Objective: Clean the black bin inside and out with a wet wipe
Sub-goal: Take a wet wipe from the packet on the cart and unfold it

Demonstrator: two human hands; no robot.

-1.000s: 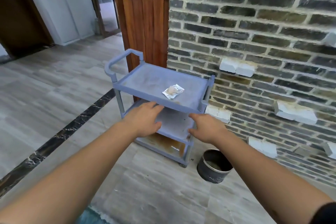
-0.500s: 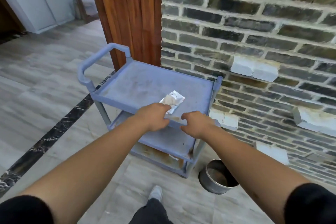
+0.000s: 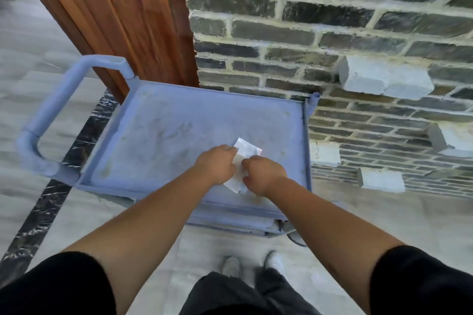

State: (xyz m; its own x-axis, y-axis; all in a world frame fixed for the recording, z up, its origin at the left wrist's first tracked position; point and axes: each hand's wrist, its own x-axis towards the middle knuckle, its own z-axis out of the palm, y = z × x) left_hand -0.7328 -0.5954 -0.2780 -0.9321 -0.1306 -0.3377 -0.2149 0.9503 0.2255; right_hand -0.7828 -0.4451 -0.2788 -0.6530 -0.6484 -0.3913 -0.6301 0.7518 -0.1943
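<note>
The wipe packet (image 3: 243,161) is now pinched by both hands, left hand (image 3: 217,165) and right hand (image 3: 263,175), where half a second ago it was only being reached for. Opening is judged imminent (no cleaning yet). Its long axis is set diagonally on the cart (image 3: 179,123), far corner toward the brick wall (image 3: 332,33); the bin is not seen.

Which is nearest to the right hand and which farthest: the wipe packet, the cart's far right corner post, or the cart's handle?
From the right hand:
1. Wipe packet, pinched in its fingers.
2. Corner post, beyond it to the right.
3. Handle, at the cart's far left end.
</note>
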